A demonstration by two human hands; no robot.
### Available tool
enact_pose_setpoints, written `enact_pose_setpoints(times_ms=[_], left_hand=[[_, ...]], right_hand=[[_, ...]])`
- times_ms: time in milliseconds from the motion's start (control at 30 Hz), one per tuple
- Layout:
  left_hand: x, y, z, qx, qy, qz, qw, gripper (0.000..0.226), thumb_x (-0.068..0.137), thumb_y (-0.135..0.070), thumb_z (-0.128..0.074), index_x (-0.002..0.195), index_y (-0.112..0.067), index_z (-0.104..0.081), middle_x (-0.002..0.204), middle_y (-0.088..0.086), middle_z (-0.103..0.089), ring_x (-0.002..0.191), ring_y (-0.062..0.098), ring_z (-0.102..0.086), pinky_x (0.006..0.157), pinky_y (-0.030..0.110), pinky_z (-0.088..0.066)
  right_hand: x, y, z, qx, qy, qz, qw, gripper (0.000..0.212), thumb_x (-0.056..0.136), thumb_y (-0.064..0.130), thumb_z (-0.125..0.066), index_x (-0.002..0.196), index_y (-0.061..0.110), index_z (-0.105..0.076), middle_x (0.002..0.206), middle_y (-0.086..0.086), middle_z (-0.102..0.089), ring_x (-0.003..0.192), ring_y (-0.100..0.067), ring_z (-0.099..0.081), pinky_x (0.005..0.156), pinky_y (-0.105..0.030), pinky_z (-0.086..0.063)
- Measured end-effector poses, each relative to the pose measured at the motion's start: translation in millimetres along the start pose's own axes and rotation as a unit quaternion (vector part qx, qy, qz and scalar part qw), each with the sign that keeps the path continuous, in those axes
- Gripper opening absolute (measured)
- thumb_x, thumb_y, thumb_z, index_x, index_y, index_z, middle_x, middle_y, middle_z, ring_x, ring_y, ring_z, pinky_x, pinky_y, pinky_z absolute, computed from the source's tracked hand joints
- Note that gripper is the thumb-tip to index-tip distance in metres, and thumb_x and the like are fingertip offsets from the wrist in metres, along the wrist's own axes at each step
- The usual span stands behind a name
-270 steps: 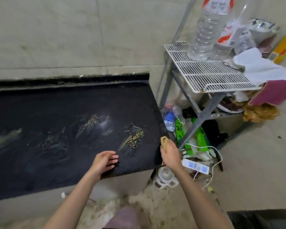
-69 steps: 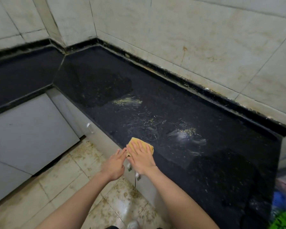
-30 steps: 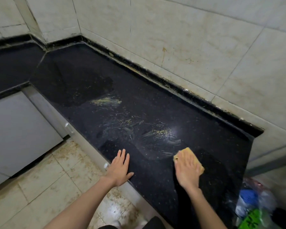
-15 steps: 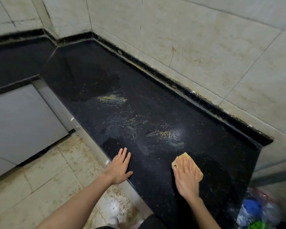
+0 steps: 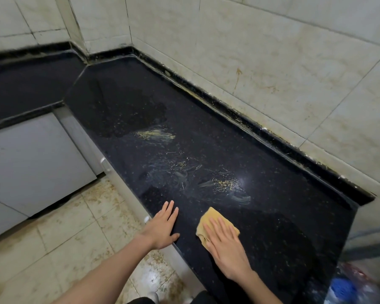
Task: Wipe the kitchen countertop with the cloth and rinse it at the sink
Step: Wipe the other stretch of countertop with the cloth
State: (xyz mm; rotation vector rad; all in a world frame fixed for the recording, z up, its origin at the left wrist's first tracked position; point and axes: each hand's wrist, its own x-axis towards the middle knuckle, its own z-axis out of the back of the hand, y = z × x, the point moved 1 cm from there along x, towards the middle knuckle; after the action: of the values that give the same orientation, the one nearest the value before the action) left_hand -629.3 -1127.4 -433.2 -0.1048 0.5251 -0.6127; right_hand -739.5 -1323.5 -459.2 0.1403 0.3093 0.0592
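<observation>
The right hand (image 5: 225, 249) lies flat, palm down and fingers spread, pressing the small mustard-yellow folded cloth (image 5: 208, 222) onto the counter; nothing is gripped, the cloth is simply pinned under the palm and fingers, with its far corner and left edge showing. The left hand (image 5: 162, 227) is open too, empty, fingers together and resting on the front edge just left of the cloth, apparently as a brace.

To do this wiping step well, I would keep the palm's weight even over the whole cloth so it drags rather than bunches, and push forward into the soiled patch instead of skating around it. Gathering the grit toward one spot, then lifting it in a fold, looks better than scattering it off the edge.

The glossy black speckled stone counter (image 5: 272, 227) is darker and cleaner-looking right of the right hand. Just ahead of both hands lie yellowish crumbs and pale smears (image 5: 225, 184), with another yellow streak (image 5: 154, 134) farther ahead. Beyond that, the counter bends left at a corner. Stained pale wall tiles (image 5: 272, 62) rise along the far side; grey cabinet doors (image 5: 31, 156) and a spotted tiled floor (image 5: 53, 238) lie left of the left hand. No sink is in view.
</observation>
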Motion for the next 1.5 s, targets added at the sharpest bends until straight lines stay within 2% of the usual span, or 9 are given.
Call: enact_pose_setpoints(times_ms=[200, 367, 500, 600, 767, 900, 1233, 1333, 1500], left_hand=[[0, -2, 2, 0.004, 0.004, 0.005, 1.000, 0.079, 0.093, -0.042, -0.041, 0.147, -0.007, 0.006, 0.153, 0.014, 0.018, 0.141, 0.025, 0.017, 0.116, 0.032, 0.000], [0, -3, 4, -0.007, 0.002, 0.006, 1.000, 0.086, 0.091, -0.041, -0.046, 0.146, -0.007, 0.011, 0.154, 0.013, 0.016, 0.142, 0.026, 0.015, 0.115, 0.031, 0.000], [0, 2, 0, -0.005, -0.010, 0.005, 1.000, 0.081, 0.092, -0.045, -0.042, 0.147, -0.008, 0.007, 0.154, 0.011, 0.017, 0.142, 0.024, 0.016, 0.115, 0.030, 0.001], [1, 4, -5, -0.011, -0.021, 0.000, 1.000, 0.080, 0.093, -0.048, -0.038, 0.147, -0.010, 0.007, 0.153, 0.008, 0.020, 0.138, 0.020, 0.023, 0.114, 0.028, 0.003], [3, 4, -10, -0.009, -0.032, -0.004, 0.999, 0.082, 0.092, -0.050, -0.039, 0.147, -0.010, 0.007, 0.146, 0.005, 0.026, 0.128, 0.017, 0.030, 0.111, 0.026, 0.008], [5, 3, -12, -0.012, -0.028, 0.010, 0.999, 0.083, 0.092, -0.051, -0.038, 0.146, -0.010, 0.009, 0.144, 0.004, 0.029, 0.130, 0.017, 0.030, 0.115, 0.031, 0.003], [6, 0, -11, -0.025, -0.023, 0.014, 0.999, 0.084, 0.092, -0.051, -0.039, 0.146, -0.010, 0.010, 0.144, 0.003, 0.030, 0.130, 0.015, 0.030, 0.115, 0.031, 0.004], [5, 0, -10, -0.025, -0.018, 0.014, 0.999, 0.084, 0.092, -0.051, -0.040, 0.146, -0.011, 0.009, 0.145, 0.003, 0.029, 0.130, 0.015, 0.030, 0.115, 0.031, 0.003], [4, 0, -9, -0.034, -0.017, 0.017, 0.999, 0.084, 0.092, -0.050, -0.041, 0.147, -0.011, 0.009, 0.147, 0.003, 0.028, 0.130, 0.014, 0.030, 0.115, 0.031, 0.004]], right_hand=[[71, 37, 24, 0.010, -0.038, -0.054, 0.998, 0.051, 0.097, 0.040, -0.021, 0.130, 0.021, -0.055, 0.137, -0.005, -0.053, 0.130, -0.027, -0.044, 0.109, -0.043, -0.024], [123, 60, 43, -0.003, 0.024, -0.024, 0.999, 0.074, 0.088, 0.053, 0.012, 0.150, 0.019, -0.010, 0.158, -0.007, -0.001, 0.145, -0.029, 0.005, 0.115, -0.045, 0.003], [78, 38, 29, -0.022, -0.055, 0.000, 0.998, 0.069, 0.098, 0.046, 0.002, 0.132, 0.021, -0.052, 0.138, -0.004, -0.050, 0.129, -0.028, -0.046, 0.108, -0.041, -0.032], [15, -4, 0, 0.001, -0.037, -0.013, 0.999, 0.051, 0.100, 0.045, -0.012, 0.144, 0.028, -0.031, 0.143, 0.001, -0.043, 0.134, -0.024, -0.036, 0.111, -0.035, -0.010], [-48, -103, -6, 0.083, -0.093, -0.283, 0.951, 0.069, 0.094, 0.059, -0.011, 0.133, 0.015, -0.047, 0.139, -0.022, -0.046, 0.134, -0.032, -0.034, 0.107, -0.044, -0.026], [-15, -140, 28, 0.085, -0.089, -0.377, 0.918, 0.076, 0.093, 0.058, -0.029, 0.148, 0.007, -0.016, 0.156, -0.016, -0.014, 0.144, -0.029, -0.009, 0.116, -0.043, -0.008], [62, -16, 27, 0.089, -0.078, -0.152, 0.981, 0.067, 0.099, 0.043, -0.005, 0.124, 0.014, -0.060, 0.129, -0.012, -0.059, 0.121, -0.028, -0.054, 0.100, -0.046, -0.041], [30, -29, 15, 0.037, -0.041, -0.065, 0.996, 0.059, 0.100, 0.044, -0.009, 0.126, 0.024, -0.058, 0.132, -0.005, -0.057, 0.127, -0.028, -0.046, 0.105, -0.042, -0.028], [33, -100, 31, 0.068, -0.076, -0.286, 0.953, 0.053, 0.098, 0.042, -0.014, 0.145, 0.025, -0.031, 0.155, -0.008, -0.023, 0.143, -0.036, -0.010, 0.115, -0.045, -0.007]])
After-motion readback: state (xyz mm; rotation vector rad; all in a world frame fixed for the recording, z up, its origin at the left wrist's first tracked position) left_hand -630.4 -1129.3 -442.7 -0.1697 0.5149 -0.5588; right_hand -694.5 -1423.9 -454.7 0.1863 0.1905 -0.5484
